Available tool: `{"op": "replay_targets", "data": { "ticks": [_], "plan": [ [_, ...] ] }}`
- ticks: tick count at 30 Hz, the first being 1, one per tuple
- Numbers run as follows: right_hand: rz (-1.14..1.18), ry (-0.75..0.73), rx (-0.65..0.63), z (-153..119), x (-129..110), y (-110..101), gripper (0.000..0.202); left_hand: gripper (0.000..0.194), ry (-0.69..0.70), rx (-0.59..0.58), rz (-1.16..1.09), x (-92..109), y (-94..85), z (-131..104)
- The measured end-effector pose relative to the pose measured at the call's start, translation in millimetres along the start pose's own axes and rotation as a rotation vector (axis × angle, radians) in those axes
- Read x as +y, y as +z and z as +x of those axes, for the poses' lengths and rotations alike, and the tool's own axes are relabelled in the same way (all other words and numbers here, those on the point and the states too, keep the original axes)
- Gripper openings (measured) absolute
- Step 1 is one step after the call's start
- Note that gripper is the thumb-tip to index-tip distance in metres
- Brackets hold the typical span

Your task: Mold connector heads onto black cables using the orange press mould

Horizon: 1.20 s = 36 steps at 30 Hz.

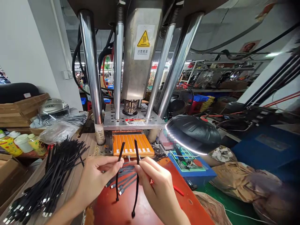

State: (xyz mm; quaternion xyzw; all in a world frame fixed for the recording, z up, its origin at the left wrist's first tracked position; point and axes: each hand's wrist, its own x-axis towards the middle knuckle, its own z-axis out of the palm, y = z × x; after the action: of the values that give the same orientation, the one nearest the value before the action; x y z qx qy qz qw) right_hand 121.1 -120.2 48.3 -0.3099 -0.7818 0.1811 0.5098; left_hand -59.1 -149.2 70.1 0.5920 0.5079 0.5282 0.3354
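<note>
My left hand (102, 175) pinches a short flat black cable (117, 184) between thumb and fingertips; its small dark end hangs down. A second such cable (137, 192), with a knob-like lower end, is pinched in my right hand (156, 182). Both cables are held roughly upright and apart, above the reddish-brown work surface (112, 212). Just beyond them lies an orange slotted mould (133, 143) with white bits along its front, under the press plate (133, 122). Several black cables with metal-tipped plugs (126, 184) lie on the surface, partly hidden by my hands.
A large pile of black cables (58, 172) lies at left, near bottles (22, 142). Steel posts (90, 65) flank the press head (140, 62), which bears a high-temperature label. At right are a black lamp (194, 132), a control box (192, 162) and brown bags (236, 181).
</note>
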Motion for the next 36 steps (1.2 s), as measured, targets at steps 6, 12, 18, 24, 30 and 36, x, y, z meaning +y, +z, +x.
{"op": "replay_targets", "data": {
  "ticks": [6,12,18,24,30,36],
  "plan": [
    [-0.007,-0.018,-0.004,-3.4,-2.8,11.3,0.026,0.019,0.027,0.011,0.053,0.2,3.5,8.4],
    [0.117,0.076,-0.008,-5.0,0.6,28.8,0.031,0.021,0.091,-0.005,0.017,6.8,14.7,22.8],
    [0.225,0.168,-0.003,-18.2,11.5,46.4,0.04,0.026,0.022,0.11,-0.254,11.0,14.9,59.4],
    [0.241,0.278,-0.171,4.1,35.9,59.8,0.03,0.03,-0.043,0.091,-0.355,-8.6,9.3,95.2],
    [0.131,0.239,0.019,20.2,59.0,68.6,0.02,0.028,-0.071,0.207,-0.563,-25.7,-3.6,99.3],
    [0.101,0.09,-0.129,21.8,56.7,71.0,0.036,0.024,-0.035,0.201,-0.525,-18.6,-8.0,99.0]
  ]
}}
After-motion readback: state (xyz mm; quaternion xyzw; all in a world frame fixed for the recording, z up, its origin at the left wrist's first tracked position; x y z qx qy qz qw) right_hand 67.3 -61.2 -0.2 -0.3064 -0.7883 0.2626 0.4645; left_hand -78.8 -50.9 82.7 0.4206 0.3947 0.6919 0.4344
